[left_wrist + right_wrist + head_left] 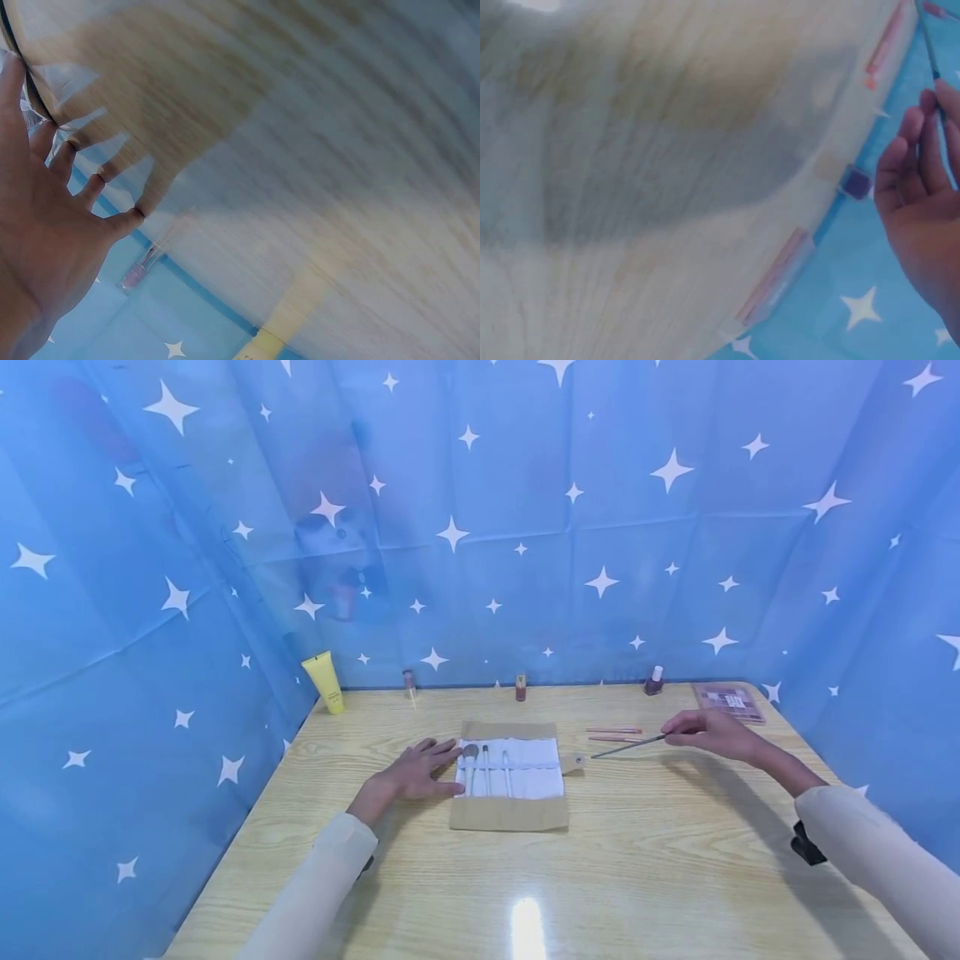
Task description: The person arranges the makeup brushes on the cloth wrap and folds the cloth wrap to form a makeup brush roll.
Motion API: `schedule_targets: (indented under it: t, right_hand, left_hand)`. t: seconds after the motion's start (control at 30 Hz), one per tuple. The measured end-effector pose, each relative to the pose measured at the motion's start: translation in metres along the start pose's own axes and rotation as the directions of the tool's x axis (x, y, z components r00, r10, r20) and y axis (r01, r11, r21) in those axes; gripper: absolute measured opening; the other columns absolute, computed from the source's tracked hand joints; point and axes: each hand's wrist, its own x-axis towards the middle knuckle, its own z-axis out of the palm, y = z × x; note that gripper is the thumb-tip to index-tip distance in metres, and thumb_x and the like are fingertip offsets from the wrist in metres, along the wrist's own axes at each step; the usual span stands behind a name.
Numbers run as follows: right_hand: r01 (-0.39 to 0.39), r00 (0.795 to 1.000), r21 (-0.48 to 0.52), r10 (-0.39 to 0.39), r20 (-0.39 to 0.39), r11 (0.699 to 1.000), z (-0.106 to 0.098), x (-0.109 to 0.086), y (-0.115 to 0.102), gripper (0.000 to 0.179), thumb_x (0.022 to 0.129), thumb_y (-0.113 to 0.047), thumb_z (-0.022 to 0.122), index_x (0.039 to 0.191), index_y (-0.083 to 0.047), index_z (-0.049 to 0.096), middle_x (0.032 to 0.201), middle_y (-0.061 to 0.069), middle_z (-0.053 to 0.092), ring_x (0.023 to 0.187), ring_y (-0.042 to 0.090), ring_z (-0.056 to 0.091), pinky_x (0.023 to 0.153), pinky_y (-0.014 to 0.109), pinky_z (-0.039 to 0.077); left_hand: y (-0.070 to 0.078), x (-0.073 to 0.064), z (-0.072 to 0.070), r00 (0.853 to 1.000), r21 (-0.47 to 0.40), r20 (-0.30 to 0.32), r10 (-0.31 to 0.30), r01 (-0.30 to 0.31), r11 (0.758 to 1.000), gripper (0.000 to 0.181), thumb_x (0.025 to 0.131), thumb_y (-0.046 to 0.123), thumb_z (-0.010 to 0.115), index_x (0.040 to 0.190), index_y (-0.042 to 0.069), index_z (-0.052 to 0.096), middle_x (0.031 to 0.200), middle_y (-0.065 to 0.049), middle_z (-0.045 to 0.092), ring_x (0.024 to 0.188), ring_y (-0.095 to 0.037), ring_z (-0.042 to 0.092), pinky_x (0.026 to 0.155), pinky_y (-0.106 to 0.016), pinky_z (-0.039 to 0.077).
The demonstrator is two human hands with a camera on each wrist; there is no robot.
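Note:
An unrolled tan brush roll (510,817) with a white lining lies on the table. Three makeup brushes (470,760) sit side by side behind its strap, and a small snap tab sticks out at its right. My left hand (420,772) rests at the roll's left edge with spread fingers. To the right, my right hand (708,732) pinches a thin dark makeup brush (628,747) by one end, above the table; its other end points left towards the tab. The right wrist view also shows the thin brush (928,41) between fingertips and thumb.
Two slim pink brushes (615,731) lie just behind the held brush. Along the back edge stand a yellow tube (326,683), a small pinkish tube (409,683), a reddish bottle (521,688) and a dark nail polish bottle (654,682). A pink palette (727,702) lies back right.

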Motion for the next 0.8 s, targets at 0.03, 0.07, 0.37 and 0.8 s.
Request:
schedule_targets:
  t: [0.03,0.07,0.37,0.8]
  right_hand:
    - [-0.027,1.000,0.021,0.027,0.000,0.999,-0.002,0.001,-0.003,0.025,0.101,-0.013,0.070,0.119,0.003,0.072,0.108,0.014,0.077,0.095,0.007,0.070,0.077,0.025,0.057]
    - [-0.053,0.999,0.037,0.053,0.000,0.998,-0.003,0.002,-0.007,0.027,0.101,-0.016,0.070,0.121,0.002,0.072,0.110,0.014,0.077,0.097,0.008,0.070,0.078,0.027,0.058]
    - [-0.134,0.991,0.139,0.132,0.024,0.981,-0.006,0.013,-0.033,0.040,0.102,-0.031,0.069,0.133,-0.005,0.068,0.125,0.012,0.073,0.105,0.004,0.067,0.090,0.033,0.057]
    - [-0.125,0.991,0.210,0.114,0.064,0.970,-0.003,0.040,-0.061,0.043,0.099,-0.034,0.073,0.135,-0.011,0.069,0.129,0.009,0.072,0.118,0.025,0.068,0.096,0.029,0.055]
  left_hand:
    - [0.000,0.000,0.000,1.000,-0.003,-0.003,0.001,-0.001,1.000,0.087,0.095,0.073,0.056,0.165,0.028,0.030,0.173,0.003,0.019,0.159,-0.038,0.013,0.125,-0.065,0.010]
    - [0.000,0.000,0.000,1.000,-0.005,-0.005,0.003,-0.003,1.000,0.087,0.095,0.072,0.056,0.165,0.028,0.030,0.173,0.002,0.020,0.158,-0.039,0.013,0.125,-0.065,0.010]
    - [-0.002,-0.002,0.000,1.000,-0.023,-0.007,0.013,-0.013,1.000,0.086,0.095,0.069,0.058,0.164,0.025,0.033,0.172,-0.001,0.023,0.157,-0.041,0.015,0.124,-0.068,0.012]
    - [0.001,-0.001,-0.002,1.000,-0.030,-0.006,0.016,-0.016,0.999,0.086,0.095,0.068,0.060,0.164,0.024,0.033,0.172,-0.002,0.023,0.157,-0.041,0.015,0.124,-0.068,0.011]
